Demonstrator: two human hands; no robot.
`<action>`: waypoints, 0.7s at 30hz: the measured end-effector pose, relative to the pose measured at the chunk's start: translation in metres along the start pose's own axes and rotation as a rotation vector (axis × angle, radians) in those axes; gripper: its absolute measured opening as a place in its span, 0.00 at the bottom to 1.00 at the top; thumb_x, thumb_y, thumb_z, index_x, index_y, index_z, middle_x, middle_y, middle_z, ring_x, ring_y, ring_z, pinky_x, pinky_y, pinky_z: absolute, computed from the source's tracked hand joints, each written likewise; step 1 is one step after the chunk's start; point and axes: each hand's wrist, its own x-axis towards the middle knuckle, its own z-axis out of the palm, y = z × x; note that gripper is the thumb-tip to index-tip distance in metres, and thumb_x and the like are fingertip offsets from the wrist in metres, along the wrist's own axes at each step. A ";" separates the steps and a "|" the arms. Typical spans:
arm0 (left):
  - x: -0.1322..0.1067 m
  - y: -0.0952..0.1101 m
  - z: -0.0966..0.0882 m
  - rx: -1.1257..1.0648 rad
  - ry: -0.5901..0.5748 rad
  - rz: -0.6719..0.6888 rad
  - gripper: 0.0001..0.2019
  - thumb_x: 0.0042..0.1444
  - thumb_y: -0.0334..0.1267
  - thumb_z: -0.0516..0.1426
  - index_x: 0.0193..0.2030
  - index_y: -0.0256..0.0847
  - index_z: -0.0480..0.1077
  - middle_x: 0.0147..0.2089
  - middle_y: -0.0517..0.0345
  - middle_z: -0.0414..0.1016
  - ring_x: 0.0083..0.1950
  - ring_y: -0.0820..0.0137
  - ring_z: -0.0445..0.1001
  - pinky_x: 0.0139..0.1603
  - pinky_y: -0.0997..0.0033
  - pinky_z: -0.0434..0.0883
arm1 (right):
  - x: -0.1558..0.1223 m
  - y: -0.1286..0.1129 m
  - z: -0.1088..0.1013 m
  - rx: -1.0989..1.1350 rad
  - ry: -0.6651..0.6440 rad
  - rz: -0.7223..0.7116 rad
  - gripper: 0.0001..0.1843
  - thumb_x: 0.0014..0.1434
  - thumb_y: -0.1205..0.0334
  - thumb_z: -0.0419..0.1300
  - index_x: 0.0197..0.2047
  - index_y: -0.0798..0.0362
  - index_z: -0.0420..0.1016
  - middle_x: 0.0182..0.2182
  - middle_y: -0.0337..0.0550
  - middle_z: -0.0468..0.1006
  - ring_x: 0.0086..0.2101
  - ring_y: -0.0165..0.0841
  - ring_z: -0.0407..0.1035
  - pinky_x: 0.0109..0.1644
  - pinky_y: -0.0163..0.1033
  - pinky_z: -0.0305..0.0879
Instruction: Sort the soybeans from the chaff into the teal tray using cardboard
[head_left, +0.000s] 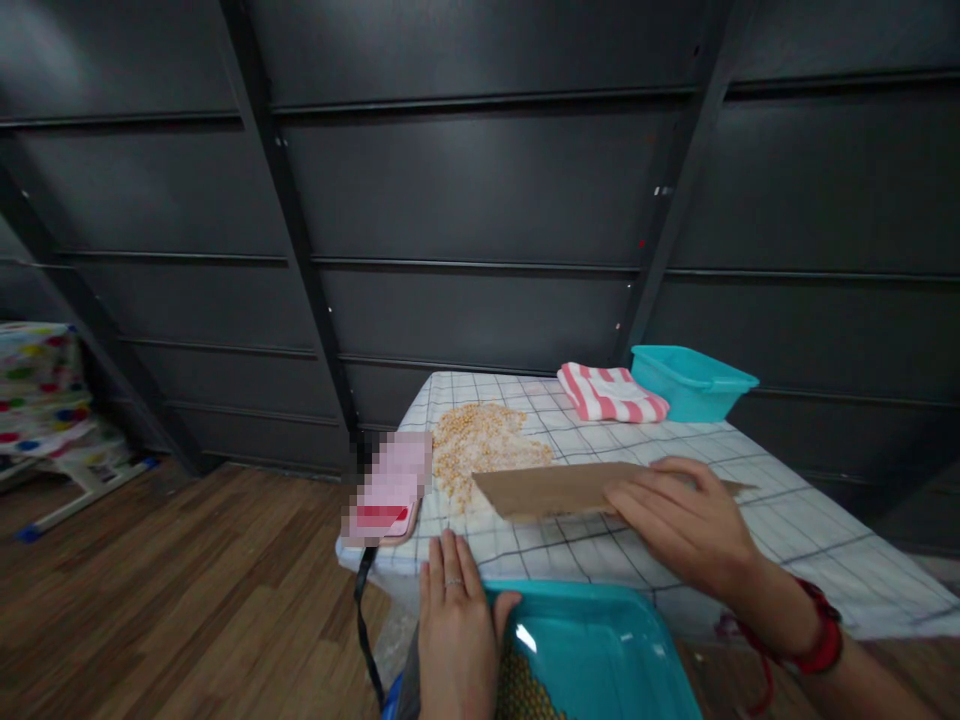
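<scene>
My right hand (686, 525) is closed on a flat piece of brown cardboard (551, 490), held low over the checked tablecloth. Just beyond its left end lies a loose pile of yellow beans or kernels mixed with pale small grains (480, 445). At the table's near edge is a teal plastic basin (600, 650), partly cut off by the frame. My left hand (459, 625) grips its left rim, thumb over the inner side and fingers straight along the outside. Small yellow-brown beans (525, 690) lie in the basin's lower left, partly hidden by this hand.
A pink phone (390, 490), partly pixelated, lies at the table's left edge, a black strap (364, 600) hanging below. A striped red-and-white towel (611, 393) and a second teal basin (690, 385) stand at the back right. Dark wall panels (480, 190) rise behind the table.
</scene>
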 end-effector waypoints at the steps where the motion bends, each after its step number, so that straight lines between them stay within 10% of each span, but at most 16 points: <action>1: 0.000 0.000 -0.001 0.022 0.005 0.013 0.27 0.55 0.49 0.49 0.47 0.23 0.68 0.50 0.33 0.71 0.52 0.50 0.68 0.46 0.52 0.69 | 0.005 0.008 0.005 -0.015 0.038 0.002 0.09 0.56 0.74 0.51 0.39 0.57 0.67 0.28 0.42 0.75 0.32 0.30 0.65 0.42 0.42 0.58; 10: 0.002 0.003 -0.002 0.094 0.008 0.021 0.27 0.56 0.50 0.47 0.48 0.25 0.68 0.50 0.34 0.71 0.52 0.53 0.69 0.48 0.54 0.68 | 0.014 0.078 0.053 -0.107 0.029 0.150 0.07 0.59 0.69 0.50 0.32 0.54 0.68 0.23 0.38 0.72 0.27 0.30 0.63 0.40 0.39 0.54; 21: 0.004 0.015 0.005 0.064 -0.003 0.059 0.27 0.58 0.50 0.43 0.49 0.26 0.68 0.49 0.34 0.72 0.52 0.51 0.68 0.46 0.50 0.68 | -0.025 0.091 0.055 -0.165 -0.010 0.264 0.10 0.58 0.70 0.48 0.33 0.53 0.70 0.23 0.38 0.72 0.28 0.30 0.63 0.45 0.42 0.51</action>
